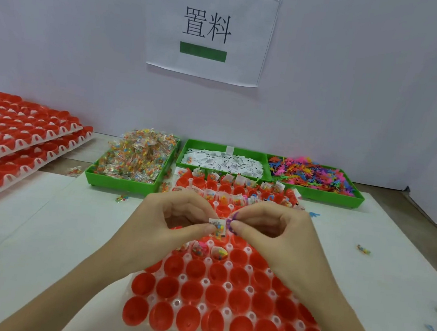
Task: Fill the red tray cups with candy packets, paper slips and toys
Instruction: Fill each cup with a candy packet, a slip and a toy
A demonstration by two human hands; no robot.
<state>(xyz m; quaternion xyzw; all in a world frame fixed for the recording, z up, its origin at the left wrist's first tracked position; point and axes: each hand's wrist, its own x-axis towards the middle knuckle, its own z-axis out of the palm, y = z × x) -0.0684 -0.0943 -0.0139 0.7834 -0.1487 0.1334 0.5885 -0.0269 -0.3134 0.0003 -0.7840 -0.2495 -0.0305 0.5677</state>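
Note:
The red tray of cups [223,326] lies on the table in front of me. Its far rows hold candy packets, slips and toys; the near rows are bare red cups. Above the tray's middle, my left hand [175,220] pinches a paper slip with a candy packet [218,226]. Right beside it, my right hand [267,228] pinches a purple toy [232,222]. The fingertips of both hands nearly meet. Three green bins stand behind: candy packets [136,158], paper slips [223,161], coloured toys [314,175].
A stack of red cup trays [15,142] sits at the far left. Loose candy packets [363,249] and toys lie scattered on the white mat, some near the right edge. A white wall with a paper sign [208,28] closes the back.

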